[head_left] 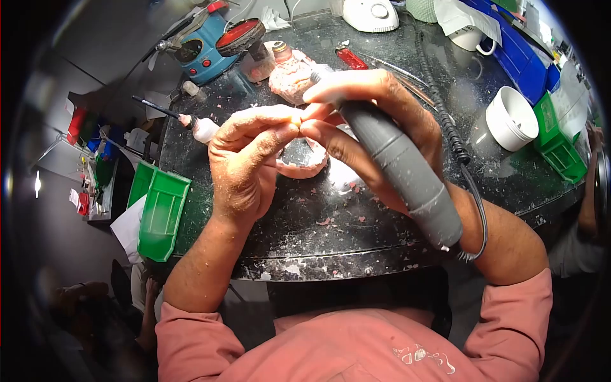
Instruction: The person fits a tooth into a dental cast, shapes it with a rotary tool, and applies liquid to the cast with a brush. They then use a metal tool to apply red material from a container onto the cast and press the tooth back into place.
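My right hand [407,114] is wrapped round a dark grey rotary handpiece [401,165], its cord trailing from the rear end. Between the pinched fingertips of my left hand [245,159] is a tiny pale piece, mostly hidden. Right-hand fingertips meet the left ones there, and the handpiece's working tip is not clearly visible. Just under the hands, on the black bench, lies a pink-rimmed ring-shaped piece [302,170]. Left of my left hand is a small whitish bottle [205,130] with a dark-handled brush beside it. A pink lumpy mass [291,76] sits beyond my fingers.
A blue machine [207,48] with a round wheel stands at back left. Green bins [164,213] flank the bench [331,245], which carries pink scraps and white dust. At right are a white bowl [509,121], a mug [468,39] and a coiled cord [449,121]. Other people sit nearby.
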Tool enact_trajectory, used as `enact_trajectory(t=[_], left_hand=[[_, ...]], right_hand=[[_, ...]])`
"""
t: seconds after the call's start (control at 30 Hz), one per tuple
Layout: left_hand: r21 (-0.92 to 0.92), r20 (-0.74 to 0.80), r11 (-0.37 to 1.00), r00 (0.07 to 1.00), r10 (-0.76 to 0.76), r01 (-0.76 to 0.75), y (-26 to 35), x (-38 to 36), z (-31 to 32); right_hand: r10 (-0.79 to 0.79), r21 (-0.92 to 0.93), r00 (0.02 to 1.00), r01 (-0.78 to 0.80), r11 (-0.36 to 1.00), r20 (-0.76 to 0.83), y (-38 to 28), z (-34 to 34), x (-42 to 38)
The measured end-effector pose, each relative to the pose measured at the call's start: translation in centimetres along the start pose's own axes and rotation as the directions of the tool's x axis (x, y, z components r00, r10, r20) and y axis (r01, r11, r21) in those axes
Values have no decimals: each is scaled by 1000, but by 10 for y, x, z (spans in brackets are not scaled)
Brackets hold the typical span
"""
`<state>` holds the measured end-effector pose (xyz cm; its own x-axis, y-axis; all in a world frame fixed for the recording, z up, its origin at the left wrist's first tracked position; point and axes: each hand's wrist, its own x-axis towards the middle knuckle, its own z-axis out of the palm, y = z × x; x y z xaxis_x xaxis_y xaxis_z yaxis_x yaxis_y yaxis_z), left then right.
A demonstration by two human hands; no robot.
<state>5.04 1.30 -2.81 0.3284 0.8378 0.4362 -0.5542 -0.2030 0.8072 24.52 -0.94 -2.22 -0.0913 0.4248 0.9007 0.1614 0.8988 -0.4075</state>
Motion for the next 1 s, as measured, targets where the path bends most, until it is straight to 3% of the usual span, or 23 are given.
enact_trajectory(t=[0.17,0.27,0.33,0.43,0.53,0.6,0.63,0.77,1.0], left_hand=[[125,-7,991,999,47,-46,3,1,9],[164,-39,986,998,48,-41,1,-2,12],[167,-24,985,999,36,-32,2,-2,10],[123,-23,992,999,-34,37,0,-4,9],[-38,-62,992,991,-122,119,-1,-5,12],[-200,14,933,953,-302,299,1,-5,7],[-211,18,928,951,-310,307,2,-4,5],[-259,50,910,946,-321,323,2,-3,1],[-122,-20,971,977,-210,206,-1,-3,1]], right_hand=[[64,47,998,-63,997,-12,1,-1,-2],[29,33,1000,-29,999,12,3,-3,-3],[-87,-66,996,88,994,25,8,-5,-2],[-102,-69,995,103,992,19,8,-5,-1],[-106,-123,992,114,986,64,5,-9,1],[-103,-124,993,109,986,55,4,-9,1],[-101,-121,994,106,987,45,4,-8,1],[-95,-125,995,98,987,33,3,-9,2],[-168,-165,984,176,970,62,7,-10,5]])
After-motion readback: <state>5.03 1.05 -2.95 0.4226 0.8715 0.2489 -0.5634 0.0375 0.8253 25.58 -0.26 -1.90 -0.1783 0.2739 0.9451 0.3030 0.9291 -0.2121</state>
